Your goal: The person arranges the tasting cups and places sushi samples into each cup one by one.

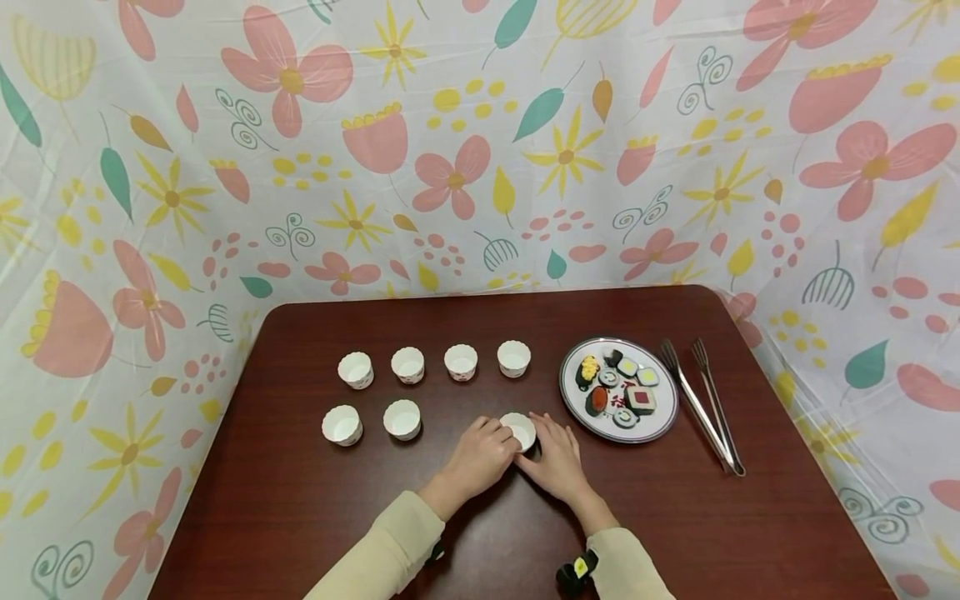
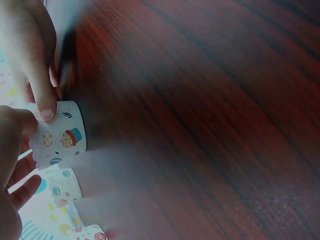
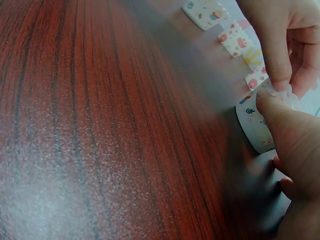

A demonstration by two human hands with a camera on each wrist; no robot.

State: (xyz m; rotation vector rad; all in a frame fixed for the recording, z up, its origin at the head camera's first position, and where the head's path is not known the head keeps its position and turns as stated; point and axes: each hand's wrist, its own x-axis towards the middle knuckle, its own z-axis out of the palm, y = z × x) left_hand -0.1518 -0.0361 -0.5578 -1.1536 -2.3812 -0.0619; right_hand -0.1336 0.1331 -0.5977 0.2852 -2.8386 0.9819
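Observation:
Both hands hold one white paper baking cup (image 1: pixel 519 431) with a scalloped rim, near the middle of the table. My left hand (image 1: pixel 480 454) pinches its left side at the rim, fingers curled. My right hand (image 1: pixel 553 460) grips the other side, thumb toward the near wall and fingers round the far side. In the left wrist view the cup's wall (image 2: pixel 67 137) shows printed cupcakes and leaves. My right thumb presses on that wall. In the right wrist view both thumbs meet close together at the cup's rim (image 3: pixel 255 117).
Several similar baking cups (image 1: pixel 403 419) stand in two rows behind and to the left. To the right lies a round plate (image 1: pixel 568 400) with sushi pieces (image 1: pixel 640 398), and metal tongs (image 1: pixel 708 421) beside it. A floral cloth (image 1: pixel 450 225) hangs behind the dark wooden table (image 1: pixel 300 517).

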